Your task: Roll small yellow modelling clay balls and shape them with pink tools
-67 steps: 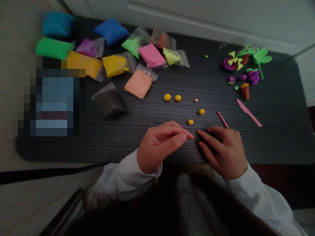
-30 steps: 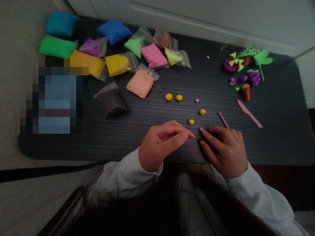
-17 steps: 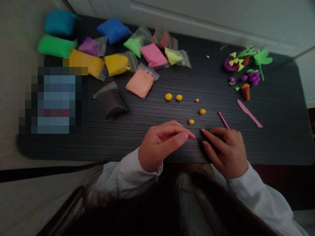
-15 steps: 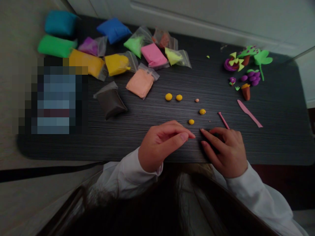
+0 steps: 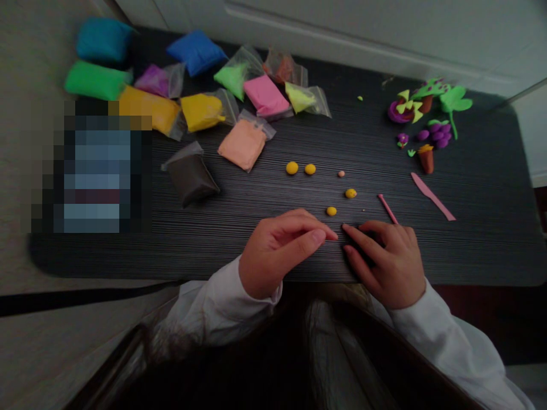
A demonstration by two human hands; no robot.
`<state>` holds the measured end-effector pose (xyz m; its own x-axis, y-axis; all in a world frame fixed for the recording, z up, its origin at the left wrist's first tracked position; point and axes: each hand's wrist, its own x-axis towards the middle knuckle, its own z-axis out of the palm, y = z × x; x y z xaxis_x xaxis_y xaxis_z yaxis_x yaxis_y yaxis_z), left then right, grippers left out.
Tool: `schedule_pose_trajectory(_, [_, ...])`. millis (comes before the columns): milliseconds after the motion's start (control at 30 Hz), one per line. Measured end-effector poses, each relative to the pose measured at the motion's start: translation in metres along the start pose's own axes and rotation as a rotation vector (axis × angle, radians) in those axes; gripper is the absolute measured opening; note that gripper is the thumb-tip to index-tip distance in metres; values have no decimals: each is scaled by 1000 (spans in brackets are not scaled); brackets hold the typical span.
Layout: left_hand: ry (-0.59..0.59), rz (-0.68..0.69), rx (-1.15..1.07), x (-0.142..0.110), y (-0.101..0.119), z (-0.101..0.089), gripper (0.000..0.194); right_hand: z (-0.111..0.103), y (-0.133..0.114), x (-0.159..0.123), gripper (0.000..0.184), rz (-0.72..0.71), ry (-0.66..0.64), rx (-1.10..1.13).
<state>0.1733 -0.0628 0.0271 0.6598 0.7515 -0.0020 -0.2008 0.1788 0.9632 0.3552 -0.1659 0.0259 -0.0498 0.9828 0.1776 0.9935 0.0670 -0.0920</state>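
Observation:
My left hand (image 5: 284, 250) rests on its side on the dark table (image 5: 265, 196). Its fingers are stretched out and the thumb lies close to them; I see nothing held there. My right hand (image 5: 387, 259) is spread palm-down, index fingertip on the tabletop just right of the left fingertips. A tiny dark speck shows at that fingertip, too small to name. Just beyond the hands lie a small yellow clay ball (image 5: 331, 211) and a speckled yellow clay piece (image 5: 351, 193). A thin pink modelling stick (image 5: 387, 208) lies partly behind my right hand.
Two more yellow clay balls (image 5: 292, 168) and a peach clay ball (image 5: 341, 173) lie farther off. Left stand several clay bags, including a peach bag (image 5: 243, 142) and a dark bag (image 5: 192, 176). Right are a pink plastic knife (image 5: 432, 196) and clay figures, among them purple grapes (image 5: 440, 134).
My right hand has shifted slightly left, its index fingertip now closer to the left fingertips. The left hand and the clay pieces have stayed in place.

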Motion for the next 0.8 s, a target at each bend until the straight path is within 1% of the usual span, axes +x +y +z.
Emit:
schedule_pose_trajectory(100, [3, -3, -2, 0, 0, 0, 16, 1, 0, 0, 35, 43, 18, -14])
schedule_pose_trajectory(200, [8, -6, 2, 0, 1, 0, 15, 1, 0, -1, 35, 54, 30, -31])
schedule_pose_trajectory(467, [22, -6, 16, 0, 0, 1, 15, 1, 0, -1, 34, -14, 20, -12])
schedule_pose_trajectory(667, [19, -8, 11, 0, 0, 0, 15, 1, -1, -2, 37, -67, -3, 37])
schedule_pose_trajectory(800, [19, -15, 13, 0, 0, 0, 15, 0, 0, -3, 35, -88, 6, 84])
